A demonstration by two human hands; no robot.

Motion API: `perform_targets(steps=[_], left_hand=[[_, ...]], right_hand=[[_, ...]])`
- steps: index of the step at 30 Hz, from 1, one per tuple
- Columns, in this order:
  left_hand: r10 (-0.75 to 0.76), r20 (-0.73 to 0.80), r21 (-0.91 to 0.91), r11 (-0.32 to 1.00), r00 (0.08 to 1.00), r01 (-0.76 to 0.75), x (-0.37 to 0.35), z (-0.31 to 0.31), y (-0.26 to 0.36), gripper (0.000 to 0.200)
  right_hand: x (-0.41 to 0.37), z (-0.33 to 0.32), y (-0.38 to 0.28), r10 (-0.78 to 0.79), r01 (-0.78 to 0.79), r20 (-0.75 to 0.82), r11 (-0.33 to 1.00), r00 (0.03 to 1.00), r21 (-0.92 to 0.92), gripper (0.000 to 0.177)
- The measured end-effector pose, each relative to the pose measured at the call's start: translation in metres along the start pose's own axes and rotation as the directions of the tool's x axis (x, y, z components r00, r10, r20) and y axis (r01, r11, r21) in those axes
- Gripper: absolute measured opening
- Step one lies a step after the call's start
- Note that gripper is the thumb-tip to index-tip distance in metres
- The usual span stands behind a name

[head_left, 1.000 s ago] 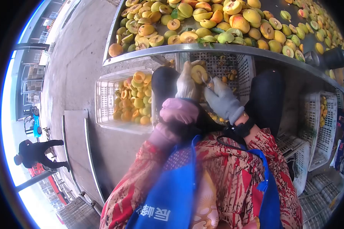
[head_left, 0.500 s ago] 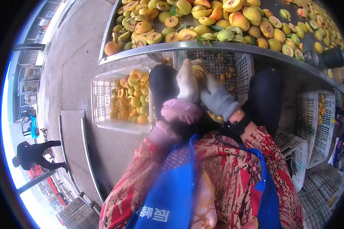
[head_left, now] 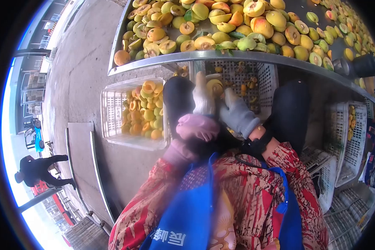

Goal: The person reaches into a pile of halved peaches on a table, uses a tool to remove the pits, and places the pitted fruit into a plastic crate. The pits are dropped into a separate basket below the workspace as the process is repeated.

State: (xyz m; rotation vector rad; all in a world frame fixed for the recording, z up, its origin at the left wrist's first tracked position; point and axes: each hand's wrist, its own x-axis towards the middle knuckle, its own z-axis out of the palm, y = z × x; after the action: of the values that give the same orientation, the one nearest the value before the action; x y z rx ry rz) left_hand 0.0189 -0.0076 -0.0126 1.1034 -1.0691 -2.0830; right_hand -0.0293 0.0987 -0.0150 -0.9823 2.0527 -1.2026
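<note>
Between my knees, my left hand (head_left: 203, 96) in a white glove is closed around a yellow peach half (head_left: 215, 87), its cut side facing up. My right hand (head_left: 238, 111), gloved in grey, is just right of the peach half with its fingers curled together. Whatever those fingers grip, if anything, is too small and blurred to make out. Below both hands stands a crate (head_left: 267, 83) with dark fruit scraps at its bottom.
A metal-edged table (head_left: 171, 54) heaped with halved peaches (head_left: 204, 42) runs across the front. To the left stands a white crate (head_left: 112, 116) of peach halves. More crates (head_left: 348, 154) stand at right. A person in dark clothes (head_left: 39, 171) is far left.
My right hand has drawn slightly back and away from the peach half. The peach half, still in my left hand, shows more of its cut face. The view has shifted a little.
</note>
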Motion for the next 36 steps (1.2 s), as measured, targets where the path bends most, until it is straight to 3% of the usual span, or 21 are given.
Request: perform_targets(steps=[2, 6, 8, 12, 14, 15, 18, 21, 23, 25, 26, 27, 28, 30, 31, 33, 35, 36], left_hand=[[0.168, 0.034, 0.181, 0.968, 0.985, -0.171, -0.012, 0.007, 0.012, 0.054], [0.052, 0.003, 0.027, 0.998, 0.999, -0.052, 0.002, 0.005, 0.002, 0.051], [0.223, -0.069, 0.08, 0.973, 0.972, -0.218, -0.002, 0.015, 0.01, 0.051], [0.147, -0.023, 0.102, 0.984, 0.989, -0.144, -0.01, 0.011, 0.021, 0.05], [-0.031, 0.044, 0.063, 0.998, 0.999, 0.028, -0.004, 0.007, 0.021, 0.049], [-0.043, 0.039, 0.066, 0.997, 0.998, 0.04, -0.004, 0.005, 0.021, 0.049], [-0.156, 0.039, 0.222, 0.964, 0.987, 0.143, -0.004, 0.007, 0.023, 0.048], [-0.096, 0.075, 0.295, 0.953, 0.993, 0.07, 0.0, 0.006, 0.012, 0.048], [-0.115, 0.049, 0.034, 0.993, 0.992, 0.113, 0.003, 0.006, 0.004, 0.048], [-0.013, 0.047, 0.059, 0.998, 0.999, 0.01, 0.005, 0.009, 0.001, 0.048], [0.076, 0.038, 0.083, 0.993, 0.996, -0.079, 0.005, 0.008, -0.002, 0.047], [0.077, 0.038, 0.082, 0.993, 0.996, -0.08, 0.005, 0.003, -0.003, 0.047], [-0.078, 0.031, 0.176, 0.982, 0.996, 0.071, 0.007, -0.002, 0.002, 0.047], [-0.322, -0.04, 0.276, 0.906, 0.946, 0.32, 0.012, 0.0, 0.006, 0.049], [-0.327, -0.038, 0.277, 0.904, 0.944, 0.325, 0.006, 0.003, 0.011, 0.049], [-0.436, 0.111, 0.143, 0.896, 0.893, 0.42, -0.004, 0.008, 0.023, 0.05], [-0.363, 0.095, 0.162, 0.924, 0.927, 0.346, -0.008, 0.009, 0.023, 0.047], [-0.299, 0.077, 0.186, 0.941, 0.951, 0.281, -0.008, 0.01, 0.021, 0.045]], right_hand=[[0.003, 0.0, -0.002, 0.033, -0.033, 0.037, 0.999, 0.999, 0.005, 0.021], [0.007, -0.003, -0.012, 0.098, -0.102, 0.074, 0.994, 0.992, 0.043, 0.022], [0.009, -0.007, -0.016, 0.117, -0.128, 0.105, 0.987, 0.988, 0.096, 0.023], [0.007, -0.018, -0.025, 0.176, -0.178, 0.227, 0.984, 0.958, -0.009, 0.03], [0.004, -0.018, -0.018, 0.214, -0.207, 0.262, 0.977, 0.941, -0.057, 0.034], [0.003, -0.013, -0.011, 0.199, -0.197, 0.257, 0.98, 0.946, -0.034, 0.034], [0.003, -0.011, -0.007, 0.204, -0.199, 0.255, 0.979, 0.945, -0.047, 0.031], [0.003, -0.017, -0.015, 0.23, -0.199, 0.228, 0.968, 0.946, -0.15, 0.03], [0.002, -0.019, -0.011, 0.226, -0.178, 0.212, 0.958, 0.951, -0.226, 0.03], [0.007, -0.017, -0.001, 0.19, -0.217, 0.237, 0.972, 0.953, 0.095, 0.03], [0.006, -0.017, 0.0, 0.188, -0.214, 0.238, 0.972, 0.953, 0.091, 0.03], [0.005, -0.016, 0.0, 0.172, -0.163, 0.257, 0.985, 0.951, -0.057, 0.03], [0.005, -0.016, -0.003, 0.157, -0.103, 0.275, 0.974, 0.948, -0.202, 0.031], [0.002, -0.018, -0.006, 0.151, -0.09, 0.276, 0.971, 0.949, -0.222, 0.03], [-0.002, -0.02, -0.011, 0.154, -0.085, 0.284, 0.967, 0.946, -0.242, 0.029], [-0.001, -0.036, -0.02, 0.206, -0.142, 0.33, 0.968, 0.921, -0.208, 0.031], [0.0, -0.037, -0.022, 0.238, -0.187, 0.371, 0.968, 0.898, -0.17, 0.033], [-0.004, -0.025, -0.011, 0.114, -0.078, 0.298, 0.989, 0.948, -0.129, 0.033]])
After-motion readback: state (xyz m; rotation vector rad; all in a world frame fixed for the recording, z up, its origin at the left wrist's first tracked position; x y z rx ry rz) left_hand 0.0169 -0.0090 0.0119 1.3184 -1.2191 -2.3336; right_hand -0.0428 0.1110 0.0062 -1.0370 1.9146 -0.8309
